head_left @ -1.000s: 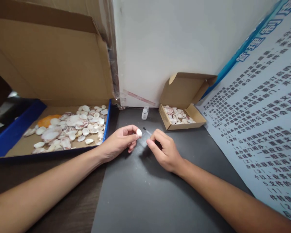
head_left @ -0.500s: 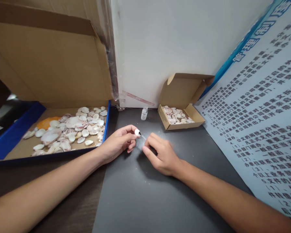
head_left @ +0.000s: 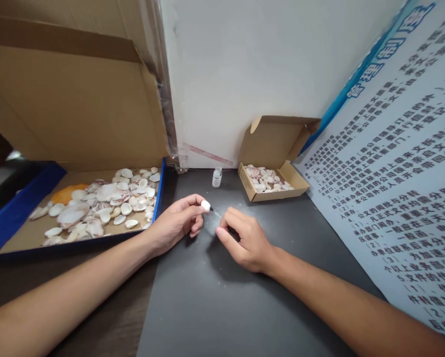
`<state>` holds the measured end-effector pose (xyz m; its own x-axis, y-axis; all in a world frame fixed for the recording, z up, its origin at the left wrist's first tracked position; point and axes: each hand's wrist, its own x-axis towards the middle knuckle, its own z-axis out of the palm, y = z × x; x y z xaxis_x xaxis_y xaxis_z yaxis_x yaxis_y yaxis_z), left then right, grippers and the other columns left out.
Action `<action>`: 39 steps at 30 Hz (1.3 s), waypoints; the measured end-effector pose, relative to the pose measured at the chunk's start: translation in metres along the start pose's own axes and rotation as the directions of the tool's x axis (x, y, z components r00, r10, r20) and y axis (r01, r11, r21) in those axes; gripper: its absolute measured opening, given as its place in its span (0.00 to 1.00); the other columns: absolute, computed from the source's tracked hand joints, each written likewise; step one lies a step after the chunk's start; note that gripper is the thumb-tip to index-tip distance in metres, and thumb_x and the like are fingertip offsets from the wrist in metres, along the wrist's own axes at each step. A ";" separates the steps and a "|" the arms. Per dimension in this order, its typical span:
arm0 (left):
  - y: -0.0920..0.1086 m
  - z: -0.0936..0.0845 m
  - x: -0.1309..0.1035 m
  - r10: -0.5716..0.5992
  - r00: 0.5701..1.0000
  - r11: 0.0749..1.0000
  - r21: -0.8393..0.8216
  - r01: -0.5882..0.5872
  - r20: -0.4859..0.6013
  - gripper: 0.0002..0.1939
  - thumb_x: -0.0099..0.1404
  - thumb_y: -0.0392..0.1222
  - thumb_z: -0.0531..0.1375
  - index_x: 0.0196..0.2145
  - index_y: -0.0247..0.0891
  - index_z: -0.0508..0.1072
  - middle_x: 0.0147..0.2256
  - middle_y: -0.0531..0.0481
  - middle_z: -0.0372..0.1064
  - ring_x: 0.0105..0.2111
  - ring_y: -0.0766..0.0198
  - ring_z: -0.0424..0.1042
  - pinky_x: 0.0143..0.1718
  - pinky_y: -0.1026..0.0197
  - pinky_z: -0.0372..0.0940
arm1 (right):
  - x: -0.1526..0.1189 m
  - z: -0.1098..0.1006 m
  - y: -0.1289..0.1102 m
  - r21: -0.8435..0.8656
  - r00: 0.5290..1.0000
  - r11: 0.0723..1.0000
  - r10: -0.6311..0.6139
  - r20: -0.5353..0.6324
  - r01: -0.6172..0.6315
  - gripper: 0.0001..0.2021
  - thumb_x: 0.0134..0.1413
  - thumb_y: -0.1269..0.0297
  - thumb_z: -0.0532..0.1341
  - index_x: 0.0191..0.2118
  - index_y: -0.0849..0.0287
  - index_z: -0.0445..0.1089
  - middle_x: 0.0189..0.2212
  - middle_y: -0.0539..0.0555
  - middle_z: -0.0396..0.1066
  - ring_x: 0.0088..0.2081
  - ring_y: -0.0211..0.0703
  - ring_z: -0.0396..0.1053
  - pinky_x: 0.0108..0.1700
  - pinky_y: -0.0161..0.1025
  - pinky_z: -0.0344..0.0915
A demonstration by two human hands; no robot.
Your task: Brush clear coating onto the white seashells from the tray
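the left hand (head_left: pixel 180 218) pinches a shell (head_left: pixel 205 205), likely light, brittle and best held by its rim, the right hand (head_left: pixel 247 240) a brush (head_left: pixel 216 214).

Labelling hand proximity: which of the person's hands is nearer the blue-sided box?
Left. The left hand is just off the right side of the blue-sided box; the right hand is farther right, over the dark grey surface.
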<state>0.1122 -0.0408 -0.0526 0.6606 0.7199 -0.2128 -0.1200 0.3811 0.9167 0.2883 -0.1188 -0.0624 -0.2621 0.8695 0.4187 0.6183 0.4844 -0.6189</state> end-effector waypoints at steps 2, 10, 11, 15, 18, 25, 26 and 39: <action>0.000 0.001 0.000 0.007 1.000 1.000 0.009 -0.007 -0.003 0.07 0.61 0.40 0.61 0.33 0.37 0.65 0.16 0.59 0.55 0.17 0.73 0.53 0.18 0.71 0.53 | 0.000 0.000 0.000 0.043 0.999 0.999 -0.031 0.010 0.030 0.09 0.60 0.68 0.54 0.27 0.57 0.58 0.25 0.48 0.59 0.27 0.37 0.57 0.31 0.35 0.55; -0.001 0.001 0.000 0.008 1.000 1.000 0.021 -0.008 -0.024 0.07 0.61 0.41 0.61 0.33 0.37 0.65 0.16 0.60 0.56 0.16 0.73 0.52 0.18 0.71 0.52 | 0.002 0.000 -0.002 -0.042 0.996 0.996 0.079 -0.045 -0.081 0.10 0.60 0.68 0.53 0.27 0.57 0.57 0.23 0.47 0.59 0.25 0.36 0.57 0.29 0.35 0.53; -0.001 0.000 0.001 0.009 1.000 1.000 0.018 -0.008 -0.024 0.07 0.61 0.41 0.61 0.33 0.37 0.65 0.16 0.60 0.56 0.16 0.73 0.53 0.18 0.71 0.52 | 0.002 0.000 -0.002 -0.028 0.998 0.998 0.056 -0.035 -0.057 0.10 0.60 0.68 0.53 0.27 0.57 0.57 0.23 0.47 0.59 0.25 0.36 0.57 0.29 0.35 0.53; -0.001 -0.001 0.001 -0.003 1.000 1.000 -0.008 0.003 -0.015 0.06 0.61 0.40 0.60 0.33 0.37 0.66 0.17 0.59 0.57 0.16 0.72 0.54 0.18 0.70 0.53 | 0.002 0.000 -0.001 0.023 1.000 1.000 0.003 0.030 -0.003 0.09 0.60 0.67 0.54 0.27 0.57 0.58 0.23 0.47 0.59 0.25 0.36 0.56 0.29 0.35 0.53; 0.000 0.000 0.000 -0.009 1.000 1.000 -0.012 0.009 -0.016 0.06 0.61 0.40 0.60 0.32 0.37 0.66 0.17 0.58 0.57 0.16 0.72 0.54 0.18 0.70 0.53 | 0.003 0.001 0.000 -0.036 0.993 0.993 0.110 -0.038 -0.112 0.10 0.61 0.67 0.54 0.27 0.57 0.57 0.23 0.47 0.59 0.25 0.36 0.56 0.29 0.35 0.52; 0.001 0.000 -0.001 -0.013 1.000 1.000 -0.024 0.013 -0.028 0.05 0.61 0.39 0.60 0.32 0.37 0.66 0.18 0.57 0.58 0.17 0.72 0.55 0.18 0.70 0.54 | 0.003 0.001 0.001 -0.047 0.997 0.996 0.071 0.015 -0.071 0.09 0.60 0.67 0.54 0.27 0.57 0.58 0.24 0.47 0.60 0.25 0.36 0.57 0.30 0.34 0.53; 0.001 0.000 -0.001 -0.015 1.000 1.000 -0.027 0.014 -0.026 0.05 0.61 0.39 0.60 0.32 0.37 0.66 0.19 0.57 0.58 0.17 0.72 0.56 0.18 0.70 0.54 | 0.003 0.001 0.001 -0.074 0.995 0.992 0.103 -0.008 -0.103 0.10 0.60 0.67 0.54 0.27 0.57 0.58 0.23 0.47 0.60 0.25 0.36 0.57 0.30 0.34 0.53; 0.000 0.000 0.001 -0.014 1.000 1.000 -0.020 0.013 -0.027 0.07 0.60 0.40 0.61 0.32 0.37 0.65 0.18 0.59 0.57 0.16 0.73 0.54 0.17 0.70 0.53 | 0.003 0.001 0.001 -0.081 0.994 0.991 0.110 0.011 -0.109 0.08 0.62 0.67 0.53 0.30 0.57 0.59 0.26 0.48 0.61 0.27 0.37 0.59 0.32 0.35 0.54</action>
<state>0.1129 -0.0402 -0.0531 0.6419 0.7299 -0.2347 -0.1261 0.4025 0.9067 0.2871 -0.1157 -0.0627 -0.2005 0.9186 0.3405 0.7015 0.3773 -0.6046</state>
